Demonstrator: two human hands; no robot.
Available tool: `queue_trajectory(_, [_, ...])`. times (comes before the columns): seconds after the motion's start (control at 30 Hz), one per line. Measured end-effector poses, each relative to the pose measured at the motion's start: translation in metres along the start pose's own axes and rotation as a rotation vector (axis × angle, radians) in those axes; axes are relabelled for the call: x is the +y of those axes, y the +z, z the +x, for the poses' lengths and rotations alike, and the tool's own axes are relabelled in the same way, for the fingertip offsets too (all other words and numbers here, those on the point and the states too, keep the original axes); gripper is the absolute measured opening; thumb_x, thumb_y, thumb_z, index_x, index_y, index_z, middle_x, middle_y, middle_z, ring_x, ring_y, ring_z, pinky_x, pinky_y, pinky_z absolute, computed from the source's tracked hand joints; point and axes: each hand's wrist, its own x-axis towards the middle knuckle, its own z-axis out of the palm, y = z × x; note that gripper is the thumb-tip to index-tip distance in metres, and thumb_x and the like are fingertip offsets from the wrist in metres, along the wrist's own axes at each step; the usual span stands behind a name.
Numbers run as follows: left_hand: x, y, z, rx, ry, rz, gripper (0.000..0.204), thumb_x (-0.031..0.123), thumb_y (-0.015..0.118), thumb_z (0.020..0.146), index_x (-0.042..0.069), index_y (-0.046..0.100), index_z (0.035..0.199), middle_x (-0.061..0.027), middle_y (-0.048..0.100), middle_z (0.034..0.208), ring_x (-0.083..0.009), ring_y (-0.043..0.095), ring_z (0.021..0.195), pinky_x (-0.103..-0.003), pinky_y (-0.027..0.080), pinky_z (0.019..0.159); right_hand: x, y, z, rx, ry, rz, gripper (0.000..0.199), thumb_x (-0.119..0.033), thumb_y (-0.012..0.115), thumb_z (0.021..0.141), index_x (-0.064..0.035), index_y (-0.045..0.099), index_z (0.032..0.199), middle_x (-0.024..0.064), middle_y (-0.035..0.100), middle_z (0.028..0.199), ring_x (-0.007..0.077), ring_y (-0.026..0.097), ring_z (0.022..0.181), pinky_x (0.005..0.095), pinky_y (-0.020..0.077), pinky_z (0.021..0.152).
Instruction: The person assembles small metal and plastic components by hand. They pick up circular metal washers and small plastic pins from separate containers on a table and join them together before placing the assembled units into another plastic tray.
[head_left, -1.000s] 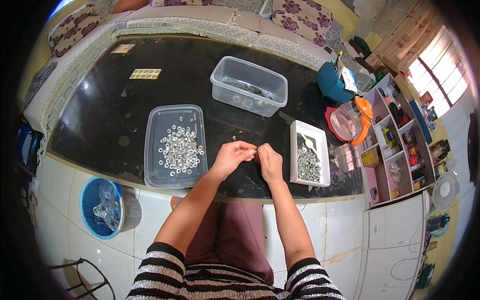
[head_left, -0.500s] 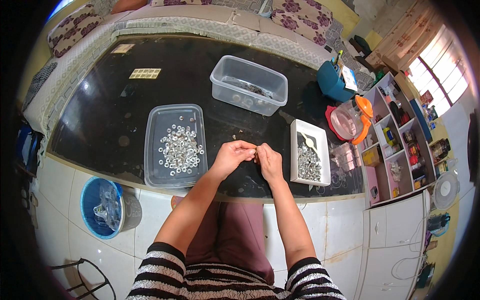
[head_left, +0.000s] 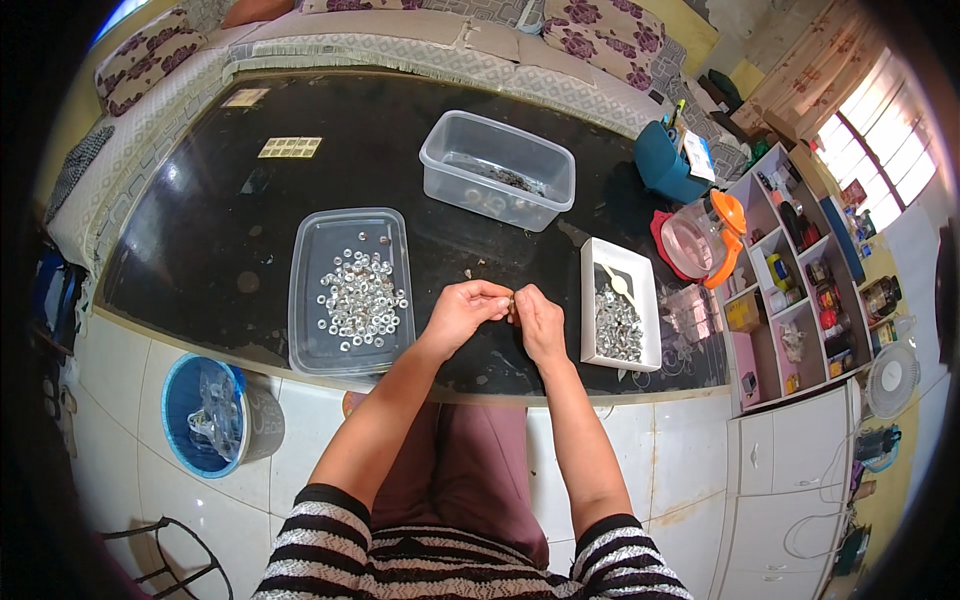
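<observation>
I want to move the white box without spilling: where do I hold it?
Probably grip the white box by both long walls at once, reaching from the near side. It is open-topped, with loose metal pieces heaped toward its near end.

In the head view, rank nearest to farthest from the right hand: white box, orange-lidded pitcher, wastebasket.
1. White box: just right of the right hand.
2. Orange-lidded pitcher: farther right, beyond the box.
3. Wastebasket: far left, on the floor.

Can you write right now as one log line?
left hand: pinching; right hand: pinching; between: tiny piece, unclear; left: clear tray, shiny rings; right: white box, metallic bits
</observation>
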Motion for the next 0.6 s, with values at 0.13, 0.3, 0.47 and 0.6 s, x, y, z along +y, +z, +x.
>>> queue_trajectory(0.13, [0.002,0.0,0.0,0.028,0.018,0.018,0.017,0.006,0.056,0.075,-0.001,0.056,0.09,-0.0049,0.058,0.08,-0.0082,0.053,0.071,-0.02,0.044,0.066,-0.006,0.001,0.001,0.097,-0.145,-0.054,0.017,-0.018,0.047,0.079,-0.0028,0.045,0.072,0.0097,0.049,0.061,0.0187,0.049,0.053,0.0267,0.0377,0.05])
queue_trajectory(0.3, [0.001,0.0,0.0,0.009,0.012,0.007,0.017,0.006,0.056,0.075,-0.001,0.056,0.09,-0.005,0.058,0.081,-0.0082,0.053,0.072,-0.02,0.044,0.066,-0.007,0.0,0.0,0.063,-0.131,-0.131,0.017,-0.018,0.047,0.08,-0.0028,0.046,0.072,0.0092,0.048,0.06,0.019,0.049,0.053,0.027,0.0371,0.049])
queue_trajectory(0.47, [0.0,0.0,0.0,-0.019,0.01,-0.022,0.016,0.006,0.056,0.075,-0.001,0.056,0.09,-0.0048,0.058,0.081,-0.0083,0.053,0.071,-0.02,0.044,0.066,0.001,0.0,0.001,0.003,-0.026,-0.03,0.016,-0.018,0.046,0.08,-0.0028,0.046,0.073,0.0089,0.049,0.059,0.0188,0.049,0.052,0.0269,0.0375,0.05])
queue_trajectory(0.6, [0.003,0.001,0.0,0.03,0.008,0.01,0.015,0.004,0.055,0.075,-0.003,0.055,0.089,-0.0056,0.057,0.079,-0.009,0.054,0.07,-0.02,0.044,0.065,-0.003,0.001,0.001,0.106,-0.101,0.004,0.016,-0.017,0.046,0.08,-0.0027,0.047,0.073,0.0085,0.048,0.059,0.0187,0.049,0.052,0.0266,0.0379,0.05])
